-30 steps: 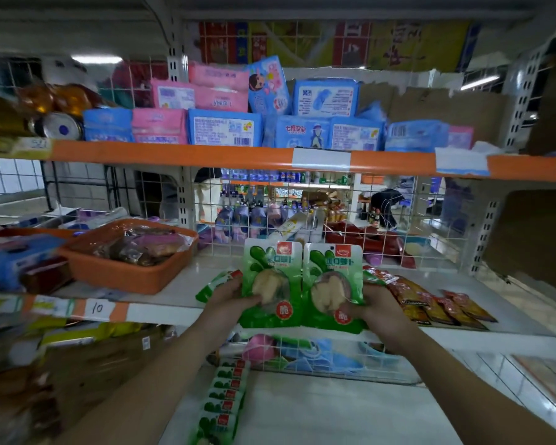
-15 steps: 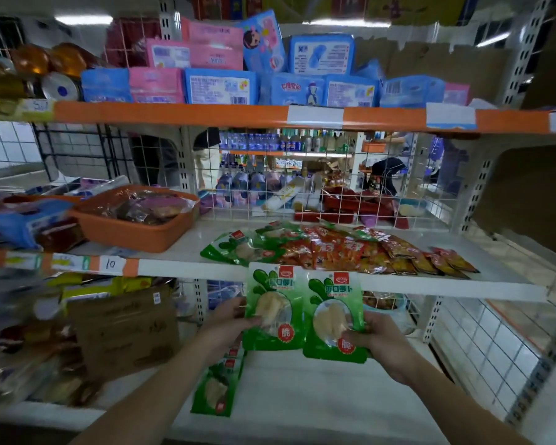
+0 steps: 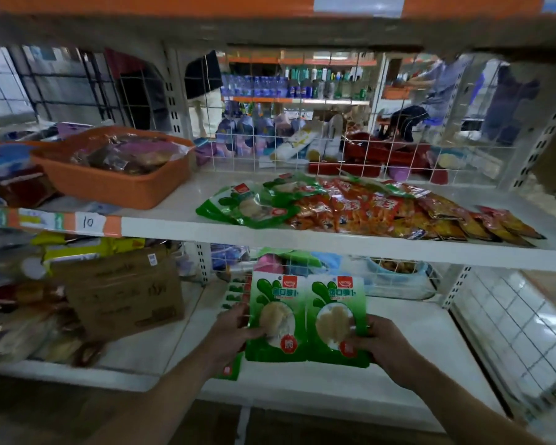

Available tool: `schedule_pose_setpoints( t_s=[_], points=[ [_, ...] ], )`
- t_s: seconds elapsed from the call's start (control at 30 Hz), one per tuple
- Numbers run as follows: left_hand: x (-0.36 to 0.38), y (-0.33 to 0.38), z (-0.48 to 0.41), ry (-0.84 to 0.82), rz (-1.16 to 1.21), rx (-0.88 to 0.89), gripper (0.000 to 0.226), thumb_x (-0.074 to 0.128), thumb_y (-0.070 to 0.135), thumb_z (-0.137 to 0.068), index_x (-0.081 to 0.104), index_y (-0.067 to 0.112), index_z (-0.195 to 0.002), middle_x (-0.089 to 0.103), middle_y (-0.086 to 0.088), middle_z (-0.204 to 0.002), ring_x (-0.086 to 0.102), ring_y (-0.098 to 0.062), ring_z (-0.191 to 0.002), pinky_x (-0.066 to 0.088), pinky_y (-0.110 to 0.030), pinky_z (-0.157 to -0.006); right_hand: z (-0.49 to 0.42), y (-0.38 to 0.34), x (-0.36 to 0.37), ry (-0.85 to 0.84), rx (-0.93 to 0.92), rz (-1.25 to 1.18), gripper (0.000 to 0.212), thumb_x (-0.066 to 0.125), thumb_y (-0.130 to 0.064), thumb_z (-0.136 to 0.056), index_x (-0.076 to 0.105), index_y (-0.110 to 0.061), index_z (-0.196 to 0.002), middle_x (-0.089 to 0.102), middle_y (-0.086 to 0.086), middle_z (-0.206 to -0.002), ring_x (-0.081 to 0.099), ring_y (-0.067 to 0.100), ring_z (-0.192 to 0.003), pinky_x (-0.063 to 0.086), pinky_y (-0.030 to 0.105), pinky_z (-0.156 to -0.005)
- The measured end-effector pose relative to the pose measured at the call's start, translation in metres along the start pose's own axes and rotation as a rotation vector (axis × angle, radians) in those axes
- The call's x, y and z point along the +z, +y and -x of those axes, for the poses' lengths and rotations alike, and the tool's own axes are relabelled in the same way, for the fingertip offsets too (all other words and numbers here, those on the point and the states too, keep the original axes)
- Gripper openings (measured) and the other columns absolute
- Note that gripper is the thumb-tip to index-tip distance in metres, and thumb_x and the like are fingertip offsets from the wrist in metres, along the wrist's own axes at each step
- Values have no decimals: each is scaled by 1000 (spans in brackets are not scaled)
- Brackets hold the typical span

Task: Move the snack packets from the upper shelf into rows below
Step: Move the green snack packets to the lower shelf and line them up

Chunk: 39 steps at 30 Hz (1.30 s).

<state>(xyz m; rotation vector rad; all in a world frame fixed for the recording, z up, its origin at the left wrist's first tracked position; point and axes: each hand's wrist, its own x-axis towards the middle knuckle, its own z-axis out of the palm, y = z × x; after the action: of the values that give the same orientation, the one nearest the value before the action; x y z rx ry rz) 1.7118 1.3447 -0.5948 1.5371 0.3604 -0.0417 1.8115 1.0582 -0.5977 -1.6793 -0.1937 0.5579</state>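
Shelf tag [image 3: 88, 222] reads "10" (handwritten); left hand [image 3: 235, 332], right hand [image 3: 382, 345] grip green "脆" packets [image 3: 276, 300].

A handwritten "10" stands on a white tag [image 3: 88, 222] stuck to the shelf edge [image 3: 206, 228]. The left green packet [image 3: 275, 316] carries teal Chinese lettering that reads roughly 爽口萝卜, and 脆 in a red round seal [image 3: 285, 343] near its bottom. The right green packet [image 3: 336, 319] bears the same lettering. The small red logos on top are too blurred to read, as are the red-orange packets [image 3: 360, 208] and the sticker on the cardboard box [image 3: 122, 293].
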Motion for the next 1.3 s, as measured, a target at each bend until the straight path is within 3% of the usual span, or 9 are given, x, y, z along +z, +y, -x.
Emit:
schedule_pose_setpoints(
  t_s=[0.13,0.27,0.37,0.53,0.67,0.77,0.87,1.07,1.3],
  points=[
    [-10,-23,-39,33,-35,-38,43,73,-6,-82,65,13,-120,74,-8,-113,71,-25,-104,56,-48,-93,-36,18,9,19,51,-5,36,75,11,-65,74,-3,-98,74,24,-93,71,42,-92,57,58,-85],
    [-18,-33,-80,71,-57,-48,39,73,-6,-81,68,17,-112,75,-5,-109,72,-17,-97,59,-30,-76,-79,32,13,6,98,0,35,67,16,-74,72,-1,-103,75,20,-95,72,37,-92,60,48,-80],
    [-27,-45,-116,110,-163,-28,40,77,2,-82,67,21,-115,74,1,-110,71,-7,-92,56,-18,-72,-115,42,14,-6,107,29,33,66,16,-74,72,-1,-101,74,22,-96,70,41,-94,56,54,-84],
    [-37,-58,-167,167,-270,21,51,86,23,-76,62,29,-120,71,14,-105,68,2,-91,57,-21,-79,-183,60,14,-28,115,88,34,68,15,-71,72,1,-102,71,27,-99,68,44,-97,53,57,-90],
    [-41,-73,-204,182,-308,78,79,81,14,-82,36,36,-142,64,9,-115,65,6,-86,48,-5,-59,-237,73,19,-6,84,156,33,69,16,-68,74,-2,-95,73,25,-94,69,32,-84,55,43,-75],
    [-44,-91,-227,130,-460,143,89,74,3,-85,26,40,-150,47,0,-141,56,-19,-120,49,-14,-79,-270,82,25,6,65,168,33,72,12,-69,75,-5,-98,74,23,-95,70,31,-85,57,44,-75],
    [-42,-113,-247,108,-645,152,60,74,11,-86,50,31,-138,51,3,-139,48,-16,-127,45,-31,-101,-285,101,28,47,88,140,34,72,13,-72,72,-2,-103,73,23,-95,71,27,-81,60,39,-66],
    [-32,-156,-261,55,-797,161,48,72,7,-85,61,22,-130,62,0,-129,55,-19,-120,46,-36,-106,-280,137,35,152,250,171,31,69,14,-77,66,-11,-95,69,14,-92,69,27,-85,59,34,-67],
    [-14,-160,-289,91,-1161,39,55,58,1,-89,48,25,-139,52,-7,-134,51,-27,-123,42,-38,-109,-287,138,36,196,246,168,30,66,10,-83,61,-18,-90,68,10,-89,68,22,-81,54,28,-60]
  ],
)
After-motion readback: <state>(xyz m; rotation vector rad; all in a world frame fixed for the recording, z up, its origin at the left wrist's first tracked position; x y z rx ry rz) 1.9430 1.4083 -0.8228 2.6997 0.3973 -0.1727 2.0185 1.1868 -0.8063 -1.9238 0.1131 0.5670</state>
